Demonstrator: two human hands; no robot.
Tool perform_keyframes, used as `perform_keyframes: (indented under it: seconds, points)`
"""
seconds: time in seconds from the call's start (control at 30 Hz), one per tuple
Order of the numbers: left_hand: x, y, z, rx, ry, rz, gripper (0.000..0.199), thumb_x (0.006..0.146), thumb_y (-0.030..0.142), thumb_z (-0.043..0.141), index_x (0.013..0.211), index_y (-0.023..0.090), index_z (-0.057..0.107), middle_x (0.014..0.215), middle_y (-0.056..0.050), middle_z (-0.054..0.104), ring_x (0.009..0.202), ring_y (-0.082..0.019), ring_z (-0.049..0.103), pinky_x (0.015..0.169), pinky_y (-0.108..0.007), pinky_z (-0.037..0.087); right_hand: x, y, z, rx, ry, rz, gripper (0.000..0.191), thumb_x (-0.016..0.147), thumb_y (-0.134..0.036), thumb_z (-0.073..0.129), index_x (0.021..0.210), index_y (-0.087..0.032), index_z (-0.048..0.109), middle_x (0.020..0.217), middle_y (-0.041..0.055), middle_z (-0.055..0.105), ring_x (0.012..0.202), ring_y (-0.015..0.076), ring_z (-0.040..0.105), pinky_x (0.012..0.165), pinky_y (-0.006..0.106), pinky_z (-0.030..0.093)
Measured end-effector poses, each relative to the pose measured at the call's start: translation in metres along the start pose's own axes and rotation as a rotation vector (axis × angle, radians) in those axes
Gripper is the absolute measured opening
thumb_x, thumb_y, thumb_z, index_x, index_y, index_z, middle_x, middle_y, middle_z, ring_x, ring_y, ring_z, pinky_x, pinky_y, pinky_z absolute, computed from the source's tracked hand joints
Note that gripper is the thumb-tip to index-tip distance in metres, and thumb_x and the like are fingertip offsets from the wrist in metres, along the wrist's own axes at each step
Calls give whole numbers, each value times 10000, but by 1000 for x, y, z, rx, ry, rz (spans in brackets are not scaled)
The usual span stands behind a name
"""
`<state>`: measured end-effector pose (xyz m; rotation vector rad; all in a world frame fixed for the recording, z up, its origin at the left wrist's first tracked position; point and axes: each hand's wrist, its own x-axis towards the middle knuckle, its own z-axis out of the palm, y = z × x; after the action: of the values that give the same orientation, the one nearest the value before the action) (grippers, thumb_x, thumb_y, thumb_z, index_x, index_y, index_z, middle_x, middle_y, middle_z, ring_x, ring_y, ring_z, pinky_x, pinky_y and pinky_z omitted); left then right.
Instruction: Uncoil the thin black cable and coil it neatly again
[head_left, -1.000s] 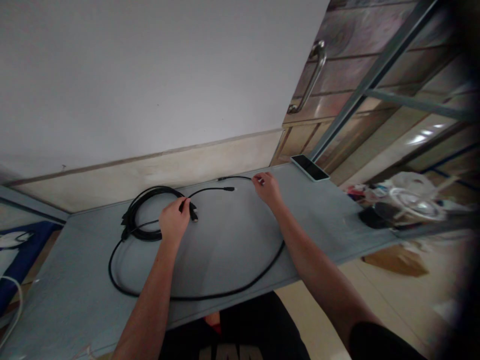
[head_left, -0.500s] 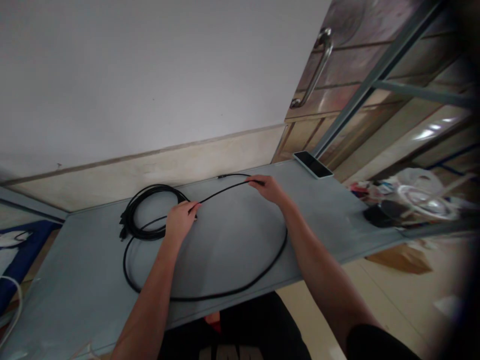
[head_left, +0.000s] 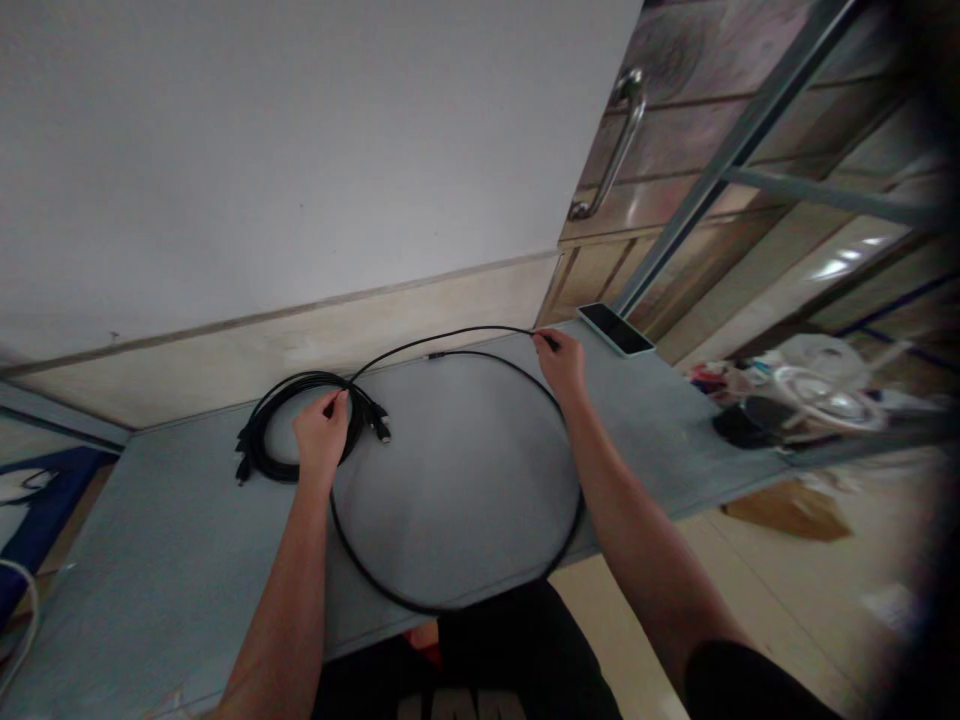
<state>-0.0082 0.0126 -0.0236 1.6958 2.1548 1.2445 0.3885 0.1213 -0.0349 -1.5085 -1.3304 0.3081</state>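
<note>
Left hand (head_left: 321,438): fingers curled, pinching the black cable (head_left: 450,605) at the point where it meets the coil (head_left: 259,440). The hand rests on the coil's right side, knuckles up.

Right hand (head_left: 562,362): fingertips pressed together on the same cable near the far edge of the tabletop (head_left: 165,580), held slightly above the surface. Between the two hands the cable runs as a raised arc toward the wall.

From the left hand the cable also sweeps toward the near edge in one large loop, runs under the right forearm and comes round toward the right hand. The loop's lowest part lies at the tabletop's front edge. A small join or connector (head_left: 435,355) shows on the far strand, lying on the tabletop between the hands.

Coil: several turns of black cable bundled flat on the tabletop at left, with a plug (head_left: 382,432) poking out on its right, just beside the left hand.

Phone (head_left: 616,329): flat, screen up, at the far right corner, near the right hand but apart from it. Wall behind; a cabinet door with a metal handle (head_left: 619,140) at upper right.
</note>
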Motion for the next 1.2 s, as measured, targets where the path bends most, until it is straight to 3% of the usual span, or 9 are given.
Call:
perform_keyframes:
  seconds: [0.17,0.27,0.37,0.47,0.63,0.8,1.07,1.2]
  points:
    - [3,-7,8,-647,-24,-351,350,741,393,700,977,138,739,720,-36,669,553,-108,561,498,-213,418,-10,-18,2,123,-434,-2,272,826,-397,578,731,-155,661,571,11,594,537,137,518,564,271,387]
    - [2,-2,7,-913,-99,-385,403,673,361,778,1005,139,724,698,-9,632,514,-65,512,424,-156,339,-18,-28,2,294,-713,46,335,840,-466,585,765,-149,666,581,12,604,515,119,522,544,262,401]
    - [-1,6,2,-991,-177,-353,461,708,383,778,1103,160,695,635,20,589,436,-52,450,359,-141,246,-25,-33,4,443,-837,121,378,829,-508,617,792,-138,687,670,40,643,590,122,567,576,258,438]
    - [-3,12,-2,-1028,-198,-352,490,730,379,779,1159,166,674,587,47,539,379,-29,361,345,-138,218,-27,-34,4,478,-877,128,356,827,-473,649,782,-126,712,607,9,576,566,94,509,551,233,406]
    - [-3,20,-9,-1119,-318,-438,464,715,328,804,1130,156,686,551,76,444,381,-16,288,347,-131,183,-29,-38,-1,626,-980,203,314,834,-414,675,969,-131,683,485,-89,370,433,56,316,440,208,270]
    - [-2,22,-14,-1129,-416,-501,424,710,325,808,1074,131,707,543,81,394,397,-19,278,337,-125,167,-30,-43,-6,649,-1031,260,316,832,-451,688,858,-140,636,467,-123,245,401,34,197,407,197,181]
    - [-7,26,-15,-1019,-545,-499,423,708,368,818,1022,106,707,552,78,367,427,-20,278,356,-125,154,-32,-49,-2,646,-912,245,296,854,-431,658,754,-161,585,422,-97,338,366,43,260,383,191,185]
    - [-9,25,-6,-1082,-613,-469,418,748,369,786,1062,112,686,605,44,465,442,-19,310,384,-139,183,-36,-53,1,745,-890,249,288,868,-440,644,782,-180,553,418,-70,453,340,67,371,362,194,263]
